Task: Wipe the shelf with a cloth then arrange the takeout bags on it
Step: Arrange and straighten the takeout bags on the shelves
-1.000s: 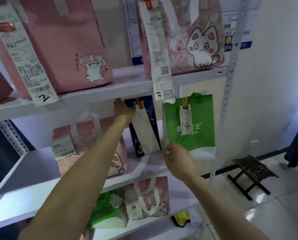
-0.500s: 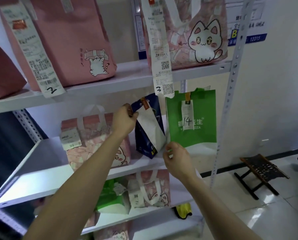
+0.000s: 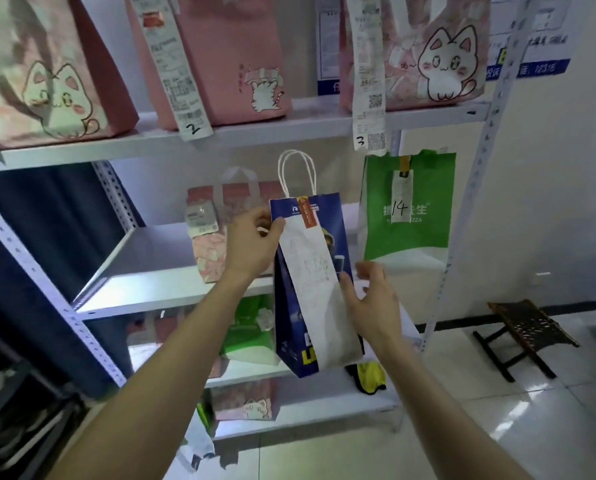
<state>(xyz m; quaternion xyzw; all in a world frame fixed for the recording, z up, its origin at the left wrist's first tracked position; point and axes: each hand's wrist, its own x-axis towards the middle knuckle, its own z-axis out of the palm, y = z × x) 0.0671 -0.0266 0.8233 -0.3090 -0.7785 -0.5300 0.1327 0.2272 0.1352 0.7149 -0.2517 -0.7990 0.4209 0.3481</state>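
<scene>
My left hand (image 3: 251, 242) grips the top left edge of a blue paper bag (image 3: 291, 327) with white string handles and a long white receipt down its front. The bag hangs tilted in the air in front of the middle shelf (image 3: 151, 278). My right hand (image 3: 372, 303) is beside the bag's lower right, fingers spread, thumb near the receipt; I cannot tell if it touches. A green bag (image 3: 409, 216) marked 14 stands on the shelf's right end. A pink cat bag (image 3: 208, 233) stands behind my left hand.
Pink cat bags (image 3: 431, 57) with receipts numbered 2 and 3 fill the top shelf (image 3: 272, 129). Lower shelves hold a green bag (image 3: 248, 330), a pink bag (image 3: 246, 400) and a yellow item (image 3: 371, 377). A small folding stool (image 3: 521, 330) stands on the tiled floor at right.
My left hand has pulled the blue bag off the middle shelf, out and down toward me. My right hand has let go of the green bag's lower corner and moved to the blue bag.
</scene>
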